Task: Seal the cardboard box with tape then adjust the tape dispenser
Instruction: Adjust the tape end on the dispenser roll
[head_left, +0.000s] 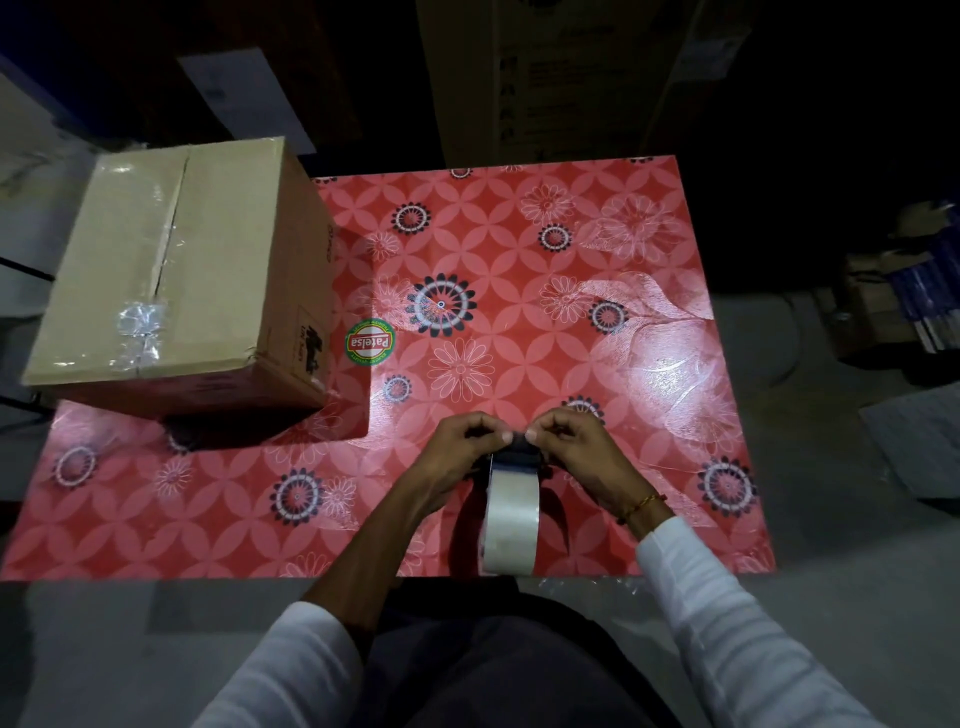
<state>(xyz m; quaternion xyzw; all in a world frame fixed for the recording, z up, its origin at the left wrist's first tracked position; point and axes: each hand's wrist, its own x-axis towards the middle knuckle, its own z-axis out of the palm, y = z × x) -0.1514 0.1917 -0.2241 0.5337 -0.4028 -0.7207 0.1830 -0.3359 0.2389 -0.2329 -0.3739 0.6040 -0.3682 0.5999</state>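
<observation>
Head view: the dispenser (511, 499) stands at the table's (675, 519) near edge, its long axis running away from the person. Both hands, left hand (457, 452) and right hand (574, 447), pinch its far tip. The taped box (176, 275) sits at the far left corner.

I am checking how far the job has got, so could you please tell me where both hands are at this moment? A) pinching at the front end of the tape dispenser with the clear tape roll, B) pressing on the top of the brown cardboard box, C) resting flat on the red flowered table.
A: the left hand and right hand meet at the front of the tape dispenser, well apart from the brown cardboard box.
</observation>
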